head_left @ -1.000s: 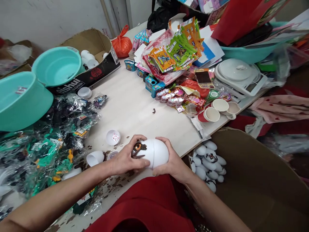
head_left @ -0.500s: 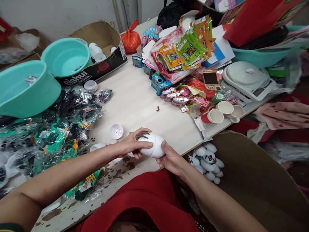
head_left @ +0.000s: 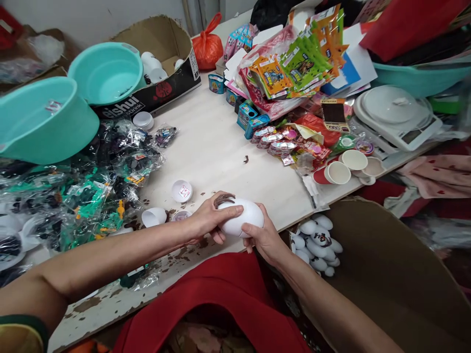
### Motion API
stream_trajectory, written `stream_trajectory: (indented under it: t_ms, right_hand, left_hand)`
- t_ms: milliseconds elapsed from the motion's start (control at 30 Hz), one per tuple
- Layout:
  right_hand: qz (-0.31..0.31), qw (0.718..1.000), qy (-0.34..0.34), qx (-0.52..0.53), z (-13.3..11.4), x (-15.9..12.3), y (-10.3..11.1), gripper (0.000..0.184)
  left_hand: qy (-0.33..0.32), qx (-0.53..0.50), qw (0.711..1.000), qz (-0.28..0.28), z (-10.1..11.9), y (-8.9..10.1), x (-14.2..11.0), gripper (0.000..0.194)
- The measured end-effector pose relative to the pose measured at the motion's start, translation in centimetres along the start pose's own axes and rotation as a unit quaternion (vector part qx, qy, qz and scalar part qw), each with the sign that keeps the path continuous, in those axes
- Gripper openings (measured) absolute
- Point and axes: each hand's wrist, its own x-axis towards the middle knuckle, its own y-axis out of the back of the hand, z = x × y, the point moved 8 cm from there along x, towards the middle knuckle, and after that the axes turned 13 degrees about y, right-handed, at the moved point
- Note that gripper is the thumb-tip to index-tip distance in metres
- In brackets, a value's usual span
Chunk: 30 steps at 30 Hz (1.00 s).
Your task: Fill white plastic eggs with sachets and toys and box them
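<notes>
Both my hands hold one white plastic egg point(head_left: 245, 215) with a dark brown print at its left end, just above the near edge of the pale table point(head_left: 217, 152). My left hand point(head_left: 210, 219) wraps its fingers over the egg's left half. My right hand point(head_left: 262, 235) grips the right half from below. Left of my hands lie open white egg halves point(head_left: 154, 216), one of them point(head_left: 181, 190) with a small printed slip inside.
A big cardboard box point(head_left: 386, 274) at the right holds several finished eggs point(head_left: 318, 239). Bagged green and black toys point(head_left: 91, 191) pile at the left, behind them two teal basins point(head_left: 44, 117). Snack packets point(head_left: 294, 68), paper cups point(head_left: 346, 166) and a white scale point(head_left: 397, 115) crowd the far right.
The egg has turned in my hands so its orange eye print no longer shows. My hands stay clasped on it; the view shifted slightly.
</notes>
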Motion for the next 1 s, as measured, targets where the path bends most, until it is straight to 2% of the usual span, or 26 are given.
stream_trajectory:
  t_ms: [100, 200, 267, 367, 433, 533, 600, 667, 767, 833, 933, 1000]
  right_hand:
    - [0.038, 0.998, -0.040, 0.017, 0.8, -0.3, -0.1, 0.058]
    - [0.076, 0.996, -0.051, 0.019, 1.0, -0.7, -0.8, 0.055]
    - [0.096, 0.995, -0.022, 0.030, 0.7, -0.9, -1.2, 0.056]
    - [0.094, 0.993, 0.046, 0.056, -0.3, -0.6, -1.4, 0.063]
    - [0.047, 0.994, 0.078, 0.060, -1.1, 0.1, -1.2, 0.077]
    - [-0.023, 0.993, 0.115, 0.016, -2.7, 0.7, -0.7, 0.094]
    - [-0.007, 0.987, 0.152, -0.052, -3.6, 0.4, 0.1, 0.099]
    - [0.044, 0.979, 0.168, -0.108, -3.8, -0.5, 0.5, 0.101]
    - [0.095, 0.982, 0.121, -0.106, -1.8, -2.0, 0.1, 0.100]
    - [0.101, 0.988, 0.091, -0.075, 0.0, -2.2, -0.2, 0.102]
    - [0.100, 0.992, 0.072, -0.008, 2.6, -1.5, 1.1, 0.100]
    - [0.141, 0.987, 0.077, 0.028, 4.1, -1.4, 4.7, 0.089]
  left_hand:
    - [0.022, -0.029, 0.999, -0.005, -1.0, -0.2, 0.7, 0.063]
    - [0.030, -0.064, 0.997, 0.037, -1.6, 0.0, 0.8, 0.060]
    - [0.006, -0.070, 0.996, 0.060, -1.2, 0.2, 0.3, 0.059]
    - [-0.046, -0.027, 0.997, 0.048, 0.6, 0.2, -0.6, 0.058]
    - [-0.100, 0.023, 0.994, 0.030, 2.3, 0.4, -1.2, 0.057]
    - [-0.191, 0.068, 0.979, 0.016, 4.1, 0.6, -2.0, 0.072]
    - [-0.191, 0.041, 0.981, 0.020, 3.4, 0.9, -2.1, 0.075]
    - [-0.152, -0.008, 0.988, 0.026, 1.5, 1.0, -1.8, 0.067]
    - [-0.105, -0.052, 0.993, 0.011, -1.6, 0.2, -1.5, 0.061]
    - [-0.097, -0.028, 0.995, 0.026, -2.4, 0.2, -1.3, 0.063]
    - [-0.155, 0.110, 0.980, 0.059, -0.7, 1.3, -1.3, 0.082]
    - [-0.223, 0.216, 0.943, 0.118, 1.6, 3.9, -1.9, 0.097]
